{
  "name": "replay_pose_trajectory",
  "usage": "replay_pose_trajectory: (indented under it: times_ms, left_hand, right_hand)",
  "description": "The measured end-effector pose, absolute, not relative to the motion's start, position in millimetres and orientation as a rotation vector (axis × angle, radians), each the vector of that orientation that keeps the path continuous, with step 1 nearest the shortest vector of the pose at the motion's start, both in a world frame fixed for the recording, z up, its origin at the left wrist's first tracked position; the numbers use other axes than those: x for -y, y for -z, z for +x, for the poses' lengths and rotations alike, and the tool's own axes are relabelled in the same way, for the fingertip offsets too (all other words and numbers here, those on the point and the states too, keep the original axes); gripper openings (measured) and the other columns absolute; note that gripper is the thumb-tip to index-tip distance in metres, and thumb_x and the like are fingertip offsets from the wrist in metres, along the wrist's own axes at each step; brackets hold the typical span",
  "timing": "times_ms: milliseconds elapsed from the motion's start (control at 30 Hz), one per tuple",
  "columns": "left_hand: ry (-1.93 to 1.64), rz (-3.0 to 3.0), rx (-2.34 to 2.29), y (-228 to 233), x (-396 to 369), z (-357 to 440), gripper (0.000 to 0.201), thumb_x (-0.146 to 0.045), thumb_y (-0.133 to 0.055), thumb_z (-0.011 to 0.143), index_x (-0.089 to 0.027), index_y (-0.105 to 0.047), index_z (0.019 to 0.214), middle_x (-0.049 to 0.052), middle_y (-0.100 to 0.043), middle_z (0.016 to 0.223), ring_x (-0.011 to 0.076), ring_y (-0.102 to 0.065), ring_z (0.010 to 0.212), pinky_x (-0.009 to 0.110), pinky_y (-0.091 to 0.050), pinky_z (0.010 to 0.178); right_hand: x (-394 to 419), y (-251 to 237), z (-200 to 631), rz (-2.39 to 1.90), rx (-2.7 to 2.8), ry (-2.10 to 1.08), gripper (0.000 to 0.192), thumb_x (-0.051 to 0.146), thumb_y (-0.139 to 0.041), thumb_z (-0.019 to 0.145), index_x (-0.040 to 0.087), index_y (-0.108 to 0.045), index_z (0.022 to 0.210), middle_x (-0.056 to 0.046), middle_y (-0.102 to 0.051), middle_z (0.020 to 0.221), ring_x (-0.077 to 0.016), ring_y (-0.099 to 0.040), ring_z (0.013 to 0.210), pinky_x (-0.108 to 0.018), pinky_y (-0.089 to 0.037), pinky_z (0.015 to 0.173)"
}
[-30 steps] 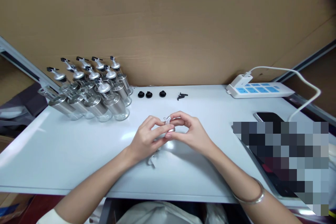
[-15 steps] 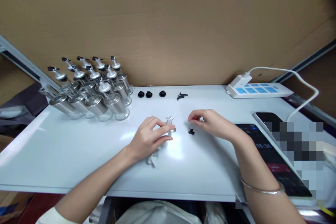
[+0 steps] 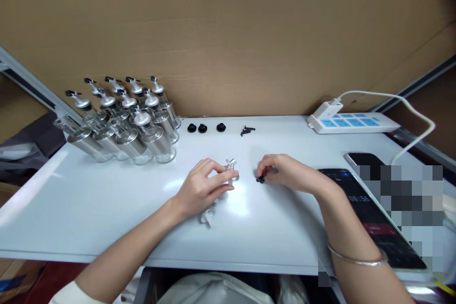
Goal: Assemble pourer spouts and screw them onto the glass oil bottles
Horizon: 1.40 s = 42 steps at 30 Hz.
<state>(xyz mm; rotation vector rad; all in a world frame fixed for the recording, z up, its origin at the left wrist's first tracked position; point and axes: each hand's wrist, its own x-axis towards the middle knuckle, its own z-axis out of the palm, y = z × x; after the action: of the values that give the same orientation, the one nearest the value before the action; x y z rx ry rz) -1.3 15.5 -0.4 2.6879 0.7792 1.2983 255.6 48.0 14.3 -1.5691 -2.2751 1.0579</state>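
My left hand [image 3: 208, 183] pinches a silver pourer spout [image 3: 231, 173] between thumb and fingers, its spout end pointing up. Beneath that hand, more silver pourer spouts [image 3: 207, 217] lie on the table, partly hidden. To the right, the curled fingers of my right hand [image 3: 280, 169] close at a small cluster of black parts [image 3: 260, 179] on the tabletop. These parts are too small to name exactly.
Several glass-and-steel bottles [image 3: 131, 145], most with pourers, stand at the left. Black stoppers [image 3: 202, 128] and thin black pieces [image 3: 246, 130] lie at the back. On the right are a power strip [image 3: 351, 123] with a cable and a phone [image 3: 377, 228].
My right hand has come down onto the small black parts, its fingers now at them. My left hand stays in place, still holding the pourer spout.
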Motion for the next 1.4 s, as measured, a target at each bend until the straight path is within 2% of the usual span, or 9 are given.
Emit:
replay_pose_trajectory:
  times_ms: [133, 233, 367, 467, 567, 700, 933, 1233, 1400]
  left_hand:
    - [-1.303, 2.683, -0.778, 0.2, -15.5, -1.6, 0.02, -0.026, -0.056, 0.091, -0.02, -0.061, 0.11, 0.004, -0.061, 0.084, 0.0145, -0.059, 0.077, 0.028, -0.052, 0.068]
    - [-1.314, 2.674, -0.771, -0.2, -15.2, -1.3, 0.021, -0.025, -0.057, 0.091, -0.02, -0.061, 0.111, 0.004, -0.061, 0.085, 0.0146, -0.059, 0.078, 0.028, -0.052, 0.069]
    - [-1.331, 2.667, -0.757, -0.4, -14.3, -0.7, 0.023, -0.024, -0.059, 0.089, -0.019, -0.06, 0.111, 0.005, -0.064, 0.089, 0.0147, -0.061, 0.081, 0.027, -0.051, 0.072]
    - [-1.347, 2.686, -0.737, -0.8, -13.8, -0.5, 0.023, -0.024, -0.058, 0.09, -0.019, -0.059, 0.113, 0.005, -0.066, 0.093, 0.0144, -0.061, 0.082, 0.027, -0.049, 0.072]
    - [-1.348, 2.698, -0.722, -1.8, -13.7, -0.5, 0.024, -0.025, -0.057, 0.091, -0.019, -0.058, 0.114, 0.005, -0.068, 0.094, 0.0142, -0.062, 0.081, 0.027, -0.048, 0.072]
    - [-1.32, 2.698, -0.724, -2.8, -13.9, -1.0, 0.025, -0.026, -0.055, 0.092, -0.019, -0.057, 0.115, 0.006, -0.067, 0.096, 0.0154, -0.061, 0.083, 0.028, -0.048, 0.073]
    - [-1.318, 2.704, -0.727, -1.8, -13.5, -1.8, 0.025, -0.026, -0.054, 0.092, -0.017, -0.056, 0.116, 0.008, -0.067, 0.097, 0.0163, -0.061, 0.084, 0.029, -0.049, 0.073]
    - [-1.312, 2.72, -0.687, -2.7, -12.7, -1.0, 0.024, -0.026, -0.053, 0.093, -0.017, -0.056, 0.115, 0.007, -0.066, 0.095, 0.0158, -0.061, 0.084, 0.028, -0.049, 0.073]
    - [-1.357, 2.733, -0.658, -4.7, -11.1, 0.2, 0.025, -0.025, -0.053, 0.093, -0.018, -0.055, 0.117, 0.007, -0.066, 0.095, 0.0153, -0.062, 0.085, 0.027, -0.049, 0.074]
  right_hand:
    - [-47.8, -15.6, 256.9, -1.62, 2.185, -1.028, 0.014, 0.013, -0.057, 0.069, 0.02, -0.069, 0.071, -0.002, -0.07, 0.073, -0.0168, -0.062, 0.066, -0.029, -0.049, 0.066]
    - [-45.5, -22.5, 255.7, -1.514, 2.052, -0.959, 0.005, 0.024, -0.062, 0.074, 0.02, -0.065, 0.073, -0.003, -0.071, 0.078, -0.0171, -0.062, 0.069, -0.031, -0.049, 0.069]
    - [-38.6, -33.8, 244.3, -1.204, 1.812, -1.117, 0.017, 0.033, -0.071, 0.072, 0.019, -0.061, 0.071, -0.004, -0.07, 0.08, -0.0165, -0.063, 0.073, -0.03, -0.051, 0.07]
    - [-34.2, -36.3, 230.9, -1.089, 1.694, -1.107, 0.02, 0.037, -0.075, 0.069, 0.019, -0.067, 0.073, -0.004, -0.069, 0.075, -0.016, -0.062, 0.069, -0.03, -0.052, 0.066]
    - [-31.7, -32.9, 218.9, -1.026, 1.643, -1.073, 0.019, 0.038, -0.074, 0.072, 0.021, -0.075, 0.081, -0.005, -0.071, 0.08, -0.0167, -0.063, 0.072, -0.031, -0.051, 0.067]
    - [-28.6, -28.0, 209.2, -0.956, 1.586, -1.143, 0.022, 0.039, -0.071, 0.077, 0.024, -0.076, 0.091, -0.005, -0.071, 0.085, -0.0168, -0.066, 0.076, -0.033, -0.054, 0.072]
    - [-25.8, -29.2, 205.7, -0.975, 1.5, -1.171, 0.022, 0.04, -0.078, 0.068, 0.02, -0.073, 0.077, -0.005, -0.073, 0.077, -0.0182, -0.067, 0.071, -0.034, -0.056, 0.07]
    - [-26.3, -30.5, 206.8, -0.876, 1.582, -1.104, 0.011, 0.033, -0.076, 0.073, 0.025, -0.077, 0.079, -0.005, -0.072, 0.08, -0.0185, -0.065, 0.076, -0.036, -0.054, 0.074]
    - [-25.2, -31.5, 208.8, -0.858, 1.471, -1.343, 0.019, 0.04, -0.073, 0.076, 0.023, -0.077, 0.082, -0.005, -0.071, 0.078, -0.0151, -0.063, 0.07, -0.032, -0.053, 0.07]
